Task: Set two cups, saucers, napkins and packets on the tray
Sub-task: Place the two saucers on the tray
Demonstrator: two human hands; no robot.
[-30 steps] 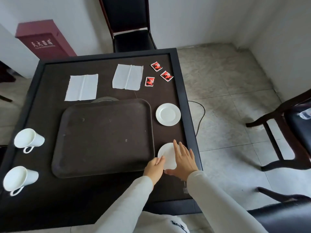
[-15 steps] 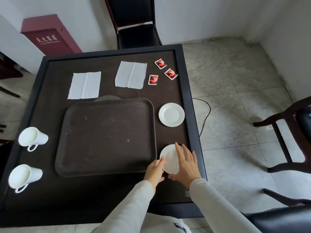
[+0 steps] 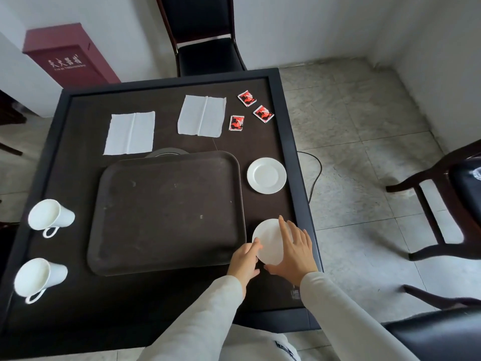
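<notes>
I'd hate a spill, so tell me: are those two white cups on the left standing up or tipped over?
Tipped over. Both cups lie on their sides on the table, open mouths facing left and nothing visible inside.

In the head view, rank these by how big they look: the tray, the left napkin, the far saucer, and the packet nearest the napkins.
1. tray, largest by far
2. left napkin
3. far saucer
4. packet nearest the napkins, smallest

Napkin over saucer is clear here, though both lie at different distances from the camera.
</notes>
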